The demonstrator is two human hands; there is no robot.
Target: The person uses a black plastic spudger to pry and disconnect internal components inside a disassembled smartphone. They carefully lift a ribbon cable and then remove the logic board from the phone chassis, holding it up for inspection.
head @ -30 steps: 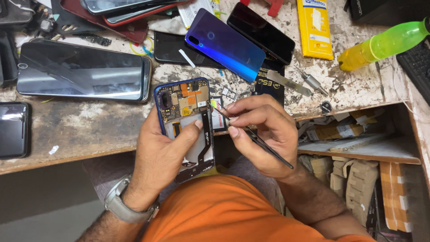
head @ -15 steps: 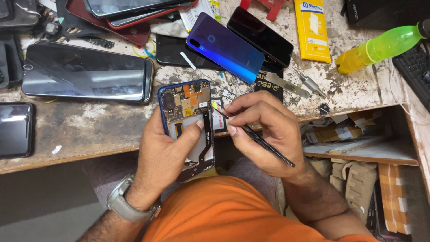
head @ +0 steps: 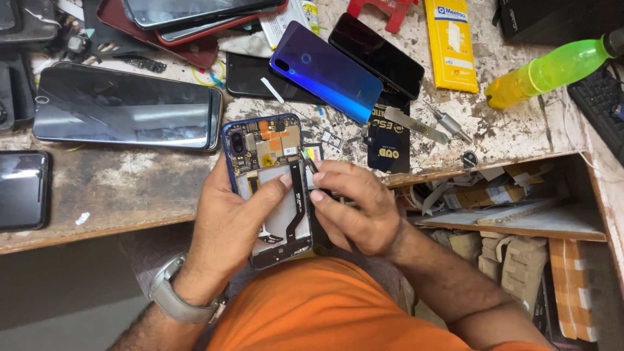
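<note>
- The left hand (head: 231, 218) grips an opened smartphone (head: 270, 188) with its back cover off, held just off the near edge of a worn desk (head: 130, 188), above the person's lap.
- The left fingers wrap behind the phone, and the thumb presses across its exposed middle, beside a black flex cable (head: 298, 198).
- The circuit board with orange and gold parts shows at the top of the phone.
- The right hand (head: 354, 208) sits against the phone's right edge, fingers pinched narrow on thin black tweezers (head: 307, 160), whose tip touches the board near the upper right corner.
- On the desk behind lie a blue-purple back cover (head: 328, 71), a large dark phone (head: 123, 117) face up, a yellow packet (head: 450, 42) and a green bottle (head: 546, 71) on its side.
- A grey watch (head: 172, 299) circles the left wrist.
</note>
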